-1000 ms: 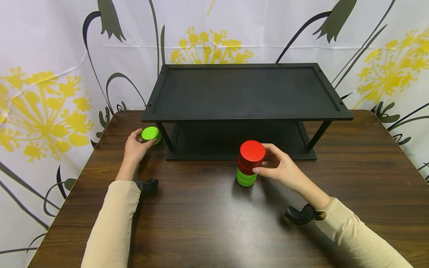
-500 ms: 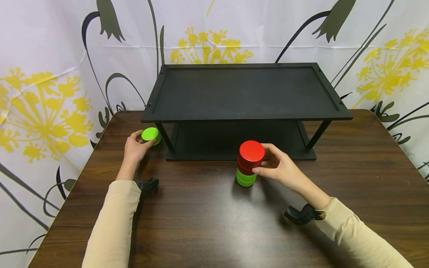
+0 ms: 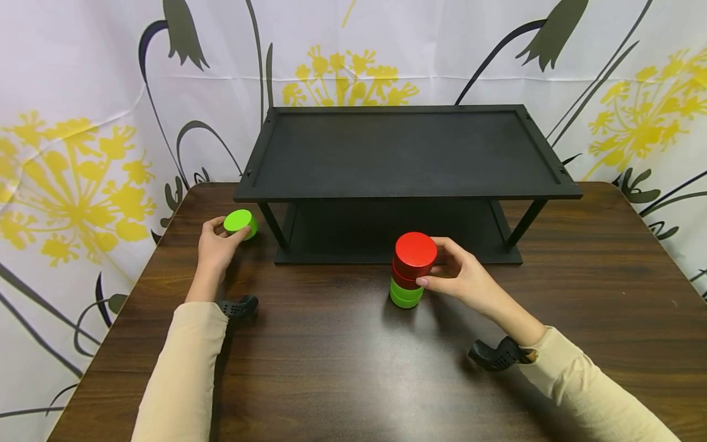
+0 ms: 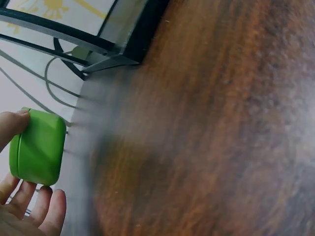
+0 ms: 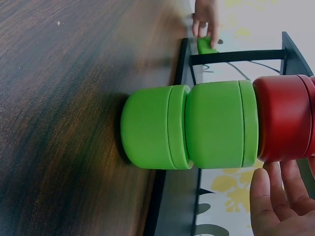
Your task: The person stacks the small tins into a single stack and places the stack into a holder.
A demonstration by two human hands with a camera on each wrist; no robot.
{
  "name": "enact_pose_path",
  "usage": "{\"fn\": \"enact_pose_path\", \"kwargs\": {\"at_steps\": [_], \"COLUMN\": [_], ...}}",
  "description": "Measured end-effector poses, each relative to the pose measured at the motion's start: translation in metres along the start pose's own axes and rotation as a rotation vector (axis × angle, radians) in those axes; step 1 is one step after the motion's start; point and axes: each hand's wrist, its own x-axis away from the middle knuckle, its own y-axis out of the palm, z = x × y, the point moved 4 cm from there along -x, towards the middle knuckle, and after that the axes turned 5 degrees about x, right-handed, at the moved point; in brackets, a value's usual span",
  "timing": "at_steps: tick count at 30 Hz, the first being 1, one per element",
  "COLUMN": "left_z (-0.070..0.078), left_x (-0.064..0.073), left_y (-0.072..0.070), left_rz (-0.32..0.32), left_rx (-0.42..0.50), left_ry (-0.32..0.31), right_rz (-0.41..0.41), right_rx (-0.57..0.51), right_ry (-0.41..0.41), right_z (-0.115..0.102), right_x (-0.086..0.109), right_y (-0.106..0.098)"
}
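My left hand (image 3: 215, 247) holds a small round green jar (image 3: 239, 222) between thumb and fingers, left of the black shelf. In the left wrist view the green jar (image 4: 41, 147) has a thin lid seam; I cannot tell whether it touches the table. An upright stack stands at the shelf's front edge: two green jars (image 5: 216, 125) below, red (image 5: 285, 118) above, its upper end cut off in the right wrist view. From the right, my right hand (image 3: 457, 270) grips the red part (image 3: 415, 253) with thumb in front and fingers behind.
A two-level black shelf (image 3: 397, 153) stands at the back of the dark wooden table (image 3: 331, 368). Its posts (image 3: 526, 222) rise at the sides, the left one close to my left hand. A flower-patterned cloth (image 3: 353, 37) hangs behind.
Over the last half second my left hand and its green jar have moved slightly left, away from the shelf post. My right hand and the stack have stayed in place.
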Motion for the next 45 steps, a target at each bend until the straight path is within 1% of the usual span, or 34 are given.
{"fn": "enact_pose_path", "kwargs": {"at_steps": [5, 7, 10, 14, 18, 21, 23, 25, 27, 30, 33, 37, 41, 44, 45], "left_z": [0.005, 0.008, 0.014, 0.026, 0.041, 0.053, 0.061, 0.068, 0.076, 0.086, 0.097, 0.109, 0.121, 0.131, 0.134], "left_x": [0.001, 0.001, 0.001, 0.005, 0.011, 0.016, 0.02, 0.023, 0.027, 0.033, 0.039, 0.046, 0.055, 0.063, 0.066], "left_y": [-0.008, -0.012, -0.018, -0.027, -0.034, -0.037, -0.038, -0.039, -0.04, -0.04, -0.042, -0.043, -0.041, -0.038, -0.038], "left_rz": [0.083, 0.116, 0.17, 0.232, 0.246, 0.232, 0.228, 0.219, 0.215, 0.214, 0.234, 0.261, 0.274, 0.276, 0.269], "left_rx": [0.071, 0.112, 0.176, 0.271, 0.398, 0.506, 0.559, 0.59, 0.603, 0.598, 0.57, 0.563, 0.545, 0.539, 0.55], "left_ry": [-0.008, -0.008, -0.007, 0.018, 0.067, 0.109, 0.134, 0.16, 0.187, 0.248, 0.315, 0.395, 0.483, 0.532, 0.548], "right_rz": [0.0, -0.001, -0.001, 0.002, 0.004, 0.003, 0.002, 0.002, 0.003, 0.005, 0.005, 0.003, 0.009, 0.01, 0.008], "right_rx": [-0.003, -0.005, -0.007, -0.005, -0.001, -0.002, -0.002, -0.003, -0.002, 0.001, 0.0, -0.001, 0.007, 0.009, 0.008], "right_ry": [-0.002, -0.003, -0.004, 0.0, 0.005, 0.006, 0.006, 0.006, 0.007, 0.005, 0.0, 0.002, 0.005, 0.004, 0.004], "right_z": [-0.001, -0.001, -0.002, -0.001, -0.001, -0.001, -0.001, -0.001, -0.001, -0.001, -0.001, -0.001, -0.001, -0.002, -0.002], "right_x": [0.0, 0.0, 0.0, 0.0, 0.001, 0.0, 0.0, 0.0, 0.0, 0.0, 0.0, 0.001, 0.001, 0.001, 0.0], "right_y": [0.0, 0.0, 0.0, 0.0, 0.001, 0.001, 0.001, 0.001, 0.001, 0.001, 0.001, 0.001, 0.001, 0.001, 0.001]}}
